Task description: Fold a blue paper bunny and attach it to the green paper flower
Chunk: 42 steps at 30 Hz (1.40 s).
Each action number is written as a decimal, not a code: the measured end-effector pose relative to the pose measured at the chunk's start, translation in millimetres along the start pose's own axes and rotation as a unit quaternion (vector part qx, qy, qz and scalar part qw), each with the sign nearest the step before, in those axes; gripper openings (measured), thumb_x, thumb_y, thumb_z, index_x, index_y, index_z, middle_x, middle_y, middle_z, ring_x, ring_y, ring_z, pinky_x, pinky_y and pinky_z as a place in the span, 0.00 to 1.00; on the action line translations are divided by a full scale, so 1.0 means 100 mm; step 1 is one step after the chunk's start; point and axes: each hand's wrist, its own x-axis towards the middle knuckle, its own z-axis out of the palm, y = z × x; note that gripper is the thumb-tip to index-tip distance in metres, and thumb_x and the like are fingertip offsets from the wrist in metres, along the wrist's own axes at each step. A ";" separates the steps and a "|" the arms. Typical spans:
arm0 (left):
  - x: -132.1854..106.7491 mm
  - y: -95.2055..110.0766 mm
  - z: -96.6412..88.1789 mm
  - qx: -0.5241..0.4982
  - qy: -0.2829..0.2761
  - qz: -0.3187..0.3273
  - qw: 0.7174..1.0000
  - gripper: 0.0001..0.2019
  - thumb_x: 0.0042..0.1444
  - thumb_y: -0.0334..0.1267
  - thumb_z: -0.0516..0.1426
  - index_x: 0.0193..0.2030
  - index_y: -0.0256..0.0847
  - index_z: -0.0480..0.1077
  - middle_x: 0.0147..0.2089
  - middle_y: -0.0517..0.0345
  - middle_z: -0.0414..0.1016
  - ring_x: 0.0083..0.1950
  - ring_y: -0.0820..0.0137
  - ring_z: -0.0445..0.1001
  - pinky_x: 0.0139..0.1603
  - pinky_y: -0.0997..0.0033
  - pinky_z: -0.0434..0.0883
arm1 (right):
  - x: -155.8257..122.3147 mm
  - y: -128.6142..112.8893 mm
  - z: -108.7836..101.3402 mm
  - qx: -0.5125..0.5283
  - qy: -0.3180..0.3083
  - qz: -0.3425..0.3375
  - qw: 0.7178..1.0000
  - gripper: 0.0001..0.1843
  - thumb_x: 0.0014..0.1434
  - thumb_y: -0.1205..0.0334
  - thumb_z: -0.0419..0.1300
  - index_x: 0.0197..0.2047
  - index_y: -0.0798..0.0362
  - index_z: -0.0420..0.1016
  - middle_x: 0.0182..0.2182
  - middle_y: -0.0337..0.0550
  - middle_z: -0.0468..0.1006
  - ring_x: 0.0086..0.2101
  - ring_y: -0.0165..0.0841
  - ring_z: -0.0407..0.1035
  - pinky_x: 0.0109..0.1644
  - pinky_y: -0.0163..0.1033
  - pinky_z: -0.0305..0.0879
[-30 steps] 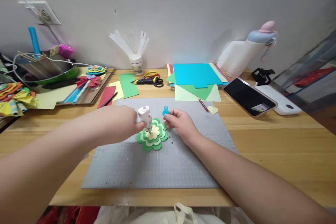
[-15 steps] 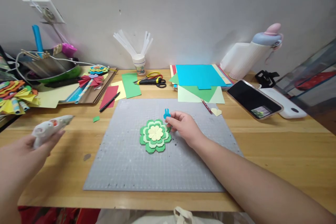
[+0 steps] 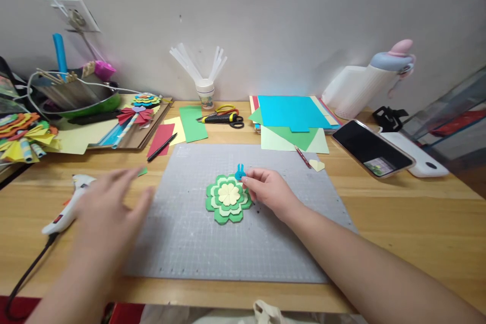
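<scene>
Head view. We see a grey gridded cutting mat [image 3: 212,248], flat and matte and flecked with small marks, on a wooden table [image 3: 398,212]. Near the mat's centre lies a layered paper flower [image 3: 229,197]. It is flat, with scalloped dark-green, pale-green and cream tiers and creased cream petals at the core. Our right hand [image 3: 270,190] pinches a small blue rabbit-shaped paper cutout [image 3: 240,172] between thumb and forefinger at the flower's far right rim. We cannot tell whether the cutout touches the flower. Our left hand [image 3: 108,207], blurred, is spread wide and empty over the mat's left edge. A white plastic glue gun [image 3: 63,217] with a black cord lies on the table left of the mat, just beside that hand.
</scene>
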 end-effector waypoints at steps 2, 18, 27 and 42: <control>-0.01 0.45 0.18 -0.101 -0.097 0.034 0.990 0.21 0.54 0.53 0.54 0.49 0.44 0.72 0.52 0.51 0.71 0.54 0.55 0.68 0.50 0.60 0.66 | -0.04 -0.02 0.03 -0.004 -0.015 0.000 1.000 0.14 0.49 0.50 0.62 0.25 0.53 0.71 0.15 0.32 0.66 0.16 0.24 0.56 0.20 0.32 0.48; 0.25 0.89 0.68 -0.347 -0.343 -0.038 0.872 0.14 0.49 0.49 0.59 0.30 0.38 0.72 0.27 0.59 0.73 0.29 0.71 0.68 0.30 0.72 0.64 | -0.13 0.05 0.11 -0.037 -0.090 -0.028 0.995 0.09 0.56 0.57 0.58 0.28 0.52 0.70 0.23 0.35 0.68 0.25 0.28 0.60 0.28 0.34 0.57; 0.20 0.83 0.71 -0.433 -0.366 -0.105 0.817 0.15 0.46 0.48 0.63 0.31 0.37 0.72 0.28 0.60 0.74 0.29 0.73 0.70 0.33 0.73 0.67 | -0.17 0.01 0.11 -0.043 -0.081 -0.054 0.994 0.11 0.59 0.56 0.57 0.29 0.53 0.71 0.24 0.35 0.68 0.25 0.27 0.60 0.29 0.33 0.57; 0.21 0.80 0.74 -0.461 -0.393 -0.129 0.785 0.12 0.43 0.44 0.66 0.28 0.37 0.74 0.26 0.62 0.74 0.28 0.77 0.67 0.31 0.77 0.64 | -0.19 0.01 0.11 -0.067 -0.096 -0.063 0.991 0.09 0.59 0.59 0.57 0.29 0.54 0.71 0.23 0.36 0.66 0.25 0.27 0.58 0.29 0.34 0.55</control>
